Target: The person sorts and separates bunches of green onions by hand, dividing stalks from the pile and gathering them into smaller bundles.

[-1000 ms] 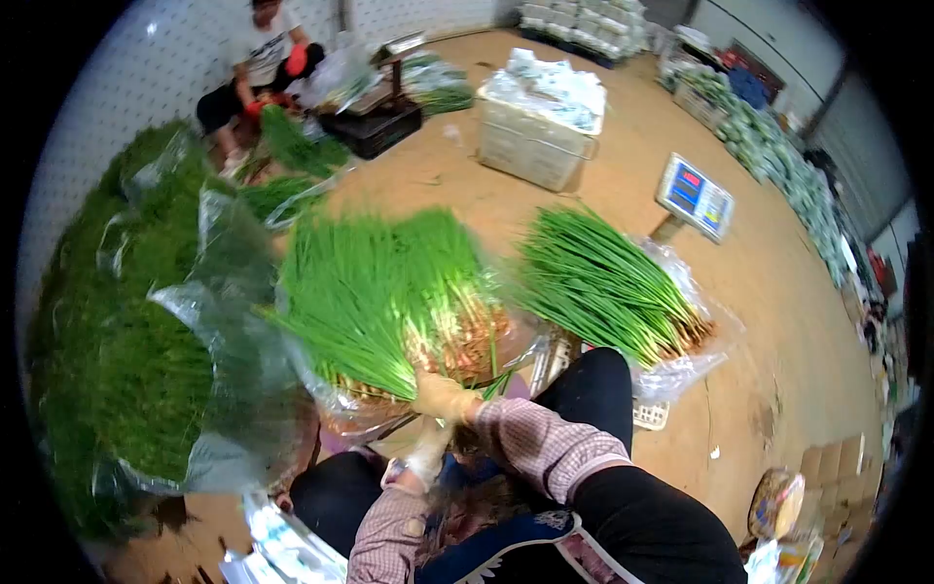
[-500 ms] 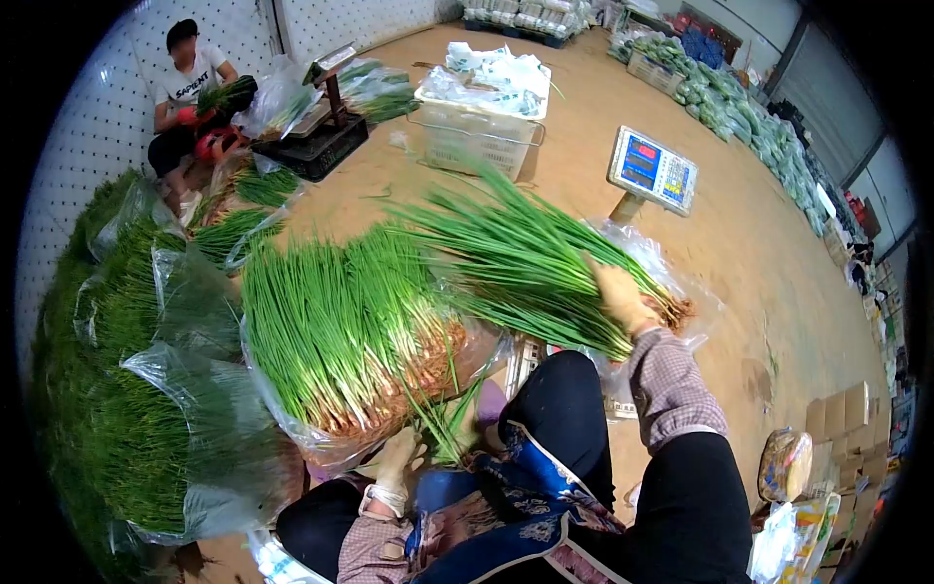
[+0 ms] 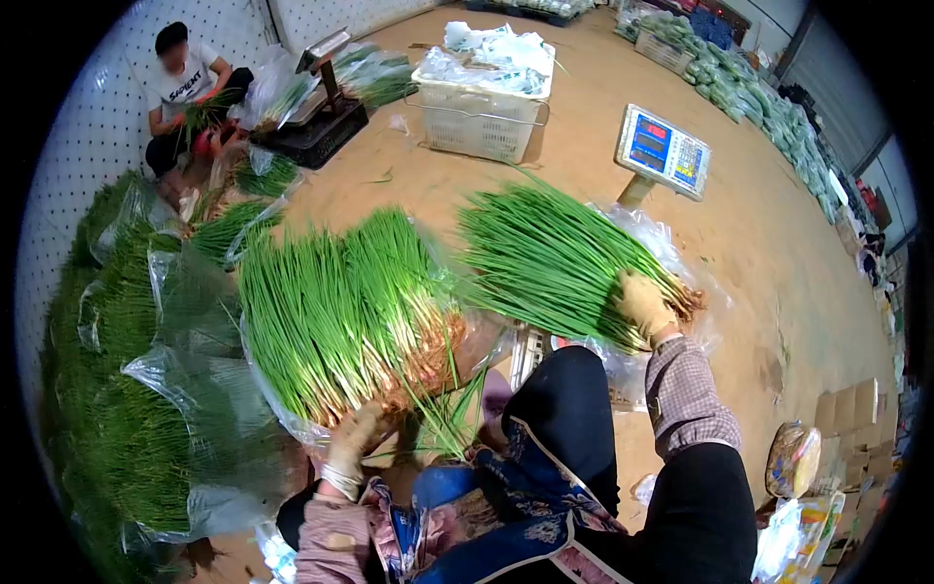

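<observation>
My right hand (image 3: 645, 306), in a pale glove, grips a bunch of green onions (image 3: 555, 258) near its root end. The bunch lies on clear plastic over a low scale, its tops pointing left. My left hand (image 3: 356, 440), also gloved, is at the root ends of a larger pile of green onions (image 3: 336, 311). Its fingers reach out against the brown roots and appear apart, partly lost against them. That pile lies on a clear plastic sheet (image 3: 486, 352). A few loose green stalks (image 3: 443, 423) hang beside my left hand.
The scale's display (image 3: 664, 153) stands on a post beyond the bunch. A white crate (image 3: 477, 122) with plastic bags is farther back. Plastic-covered greens (image 3: 146, 389) line the left. At the back left a person (image 3: 190, 88) handles greens beside another scale (image 3: 316, 122). Cardboard boxes (image 3: 848, 407) stand at right.
The bunch under my right hand has come down flat on the scale, its tops drawn rightward. My left hand has moved up and left to the roots of the pile.
</observation>
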